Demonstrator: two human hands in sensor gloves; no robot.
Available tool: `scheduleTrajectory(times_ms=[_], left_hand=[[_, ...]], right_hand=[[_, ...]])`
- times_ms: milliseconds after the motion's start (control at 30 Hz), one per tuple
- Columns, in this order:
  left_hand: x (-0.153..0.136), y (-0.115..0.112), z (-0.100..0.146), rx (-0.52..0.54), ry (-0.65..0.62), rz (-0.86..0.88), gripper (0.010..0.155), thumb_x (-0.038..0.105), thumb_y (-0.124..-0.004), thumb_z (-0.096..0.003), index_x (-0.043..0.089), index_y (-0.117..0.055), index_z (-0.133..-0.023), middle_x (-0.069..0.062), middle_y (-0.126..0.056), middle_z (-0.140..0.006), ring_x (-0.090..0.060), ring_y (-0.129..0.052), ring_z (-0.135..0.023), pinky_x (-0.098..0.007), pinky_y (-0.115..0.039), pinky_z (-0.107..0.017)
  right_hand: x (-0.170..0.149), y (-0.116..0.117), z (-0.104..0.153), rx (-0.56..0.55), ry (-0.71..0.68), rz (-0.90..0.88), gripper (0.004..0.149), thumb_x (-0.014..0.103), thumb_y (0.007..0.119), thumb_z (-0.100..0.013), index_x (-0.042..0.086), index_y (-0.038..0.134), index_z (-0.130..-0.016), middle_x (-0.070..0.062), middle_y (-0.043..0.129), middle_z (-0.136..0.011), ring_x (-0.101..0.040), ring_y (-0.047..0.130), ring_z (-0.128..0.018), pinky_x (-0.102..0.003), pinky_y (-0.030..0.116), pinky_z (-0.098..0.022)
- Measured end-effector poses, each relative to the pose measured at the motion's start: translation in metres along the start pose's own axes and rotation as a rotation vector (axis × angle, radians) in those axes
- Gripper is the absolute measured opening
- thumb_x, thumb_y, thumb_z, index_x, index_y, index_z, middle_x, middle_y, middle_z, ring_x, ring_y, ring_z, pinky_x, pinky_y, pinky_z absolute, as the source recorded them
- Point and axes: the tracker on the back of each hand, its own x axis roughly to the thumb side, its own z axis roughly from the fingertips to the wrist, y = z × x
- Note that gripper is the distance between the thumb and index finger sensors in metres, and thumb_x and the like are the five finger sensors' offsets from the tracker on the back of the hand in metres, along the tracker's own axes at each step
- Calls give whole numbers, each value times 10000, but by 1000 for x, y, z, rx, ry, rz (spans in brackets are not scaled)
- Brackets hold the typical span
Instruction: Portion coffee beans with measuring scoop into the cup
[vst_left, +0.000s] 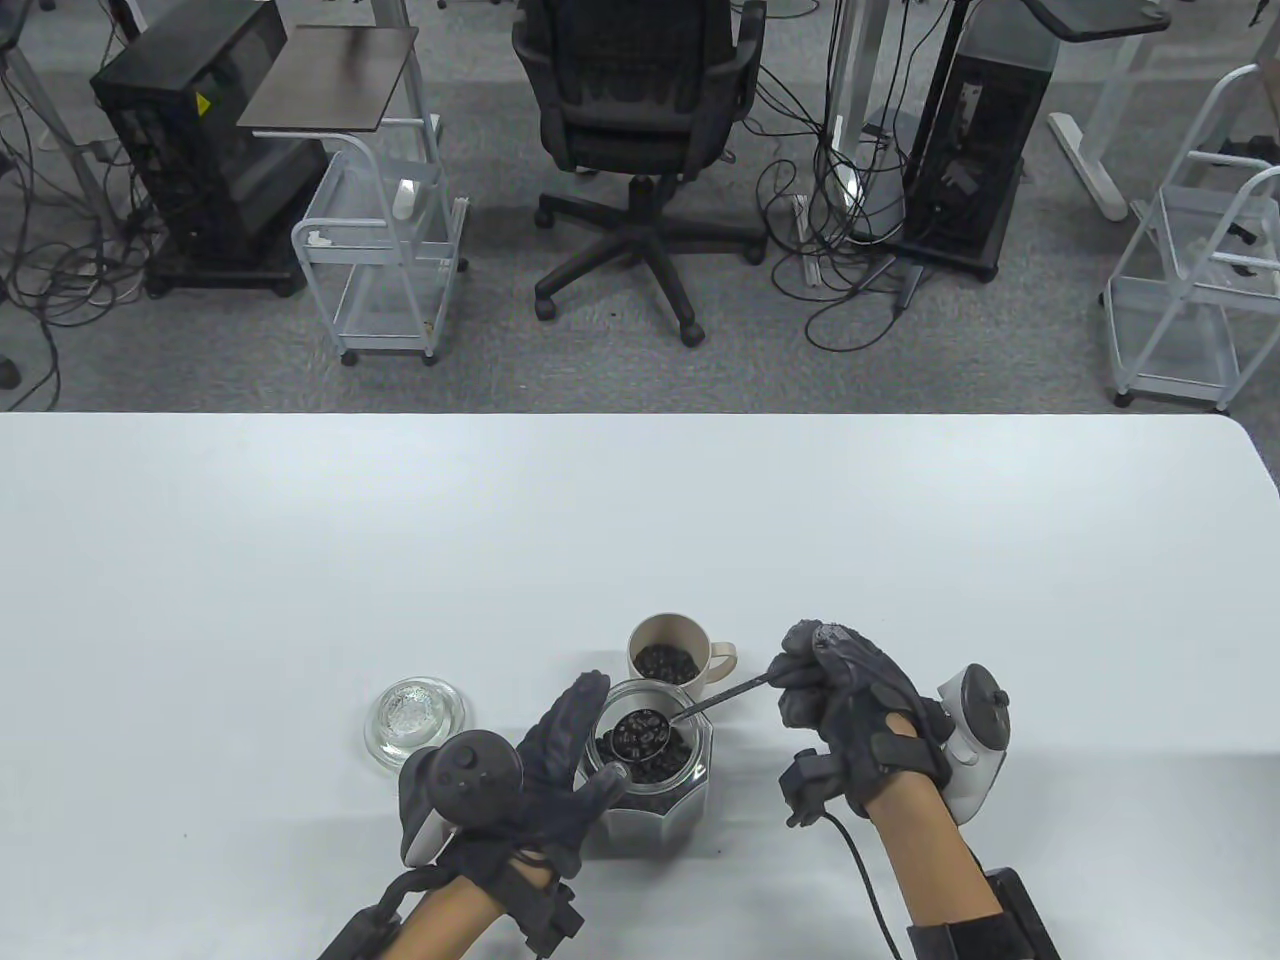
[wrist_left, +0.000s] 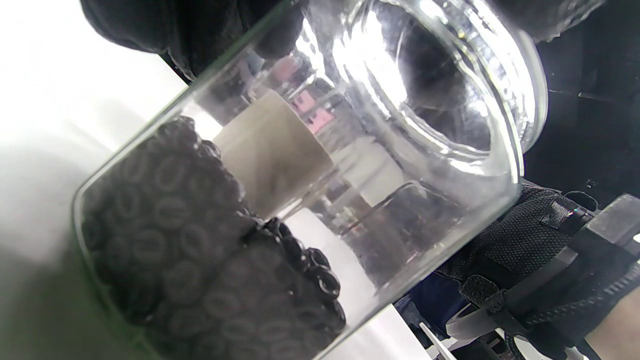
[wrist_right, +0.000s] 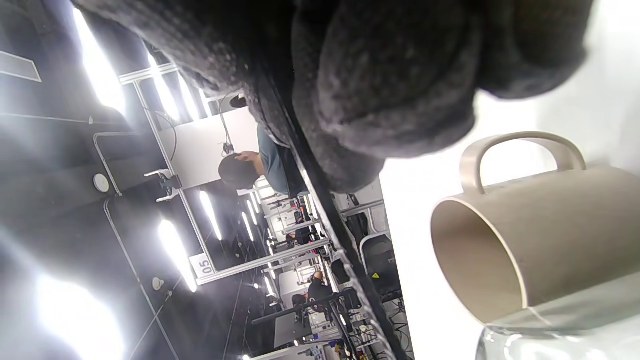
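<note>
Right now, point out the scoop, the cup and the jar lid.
scoop (vst_left: 640, 733): table view, on its bean-filled bowl over the jar's mouth.
cup (vst_left: 667, 630): table view, on the far rim, beans inside.
jar lid (vst_left: 413, 716): table view, on its glass top, left of the jar.

The table view looks steeply down from above the white table (vst_left: 300, 560), facing out toward the office chair (vst_left: 635, 130) beyond. The left wrist view sits pressed close to the glass jar (wrist_left: 310, 200) — tilted, nearly sideways. The right wrist view, rolled over, looks past the beige cup (wrist_right: 540, 235) — cup and jar appear in all three.
</note>
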Motion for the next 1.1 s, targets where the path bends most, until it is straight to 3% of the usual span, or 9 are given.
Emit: scheduleTrajectory(times_ms=[567, 1100], left_hand=[[0, 0, 0, -1, 0, 1, 904, 714, -563, -431, 222, -244, -1119, -229, -413, -1165, -577, -601, -1016, -693, -537, -682], [0, 0, 0, -2, 0, 2, 904, 713, -563, -431, 222, -243, -1119, -228, -414, -1164, -574, -603, -1017, -693, -537, -682]], right_hand=[[3, -8, 8, -120, -28, -177, 381, 345, 734, -543, 101, 796, -829, -202, 919, -644, -293, 998, -336, -487, 802, -359], [4, -11, 7, -165, -48, -126, 421, 301, 723, -536, 80, 732, -894, -246, 854, -762, -382, 992, -488, -538, 767, -419]])
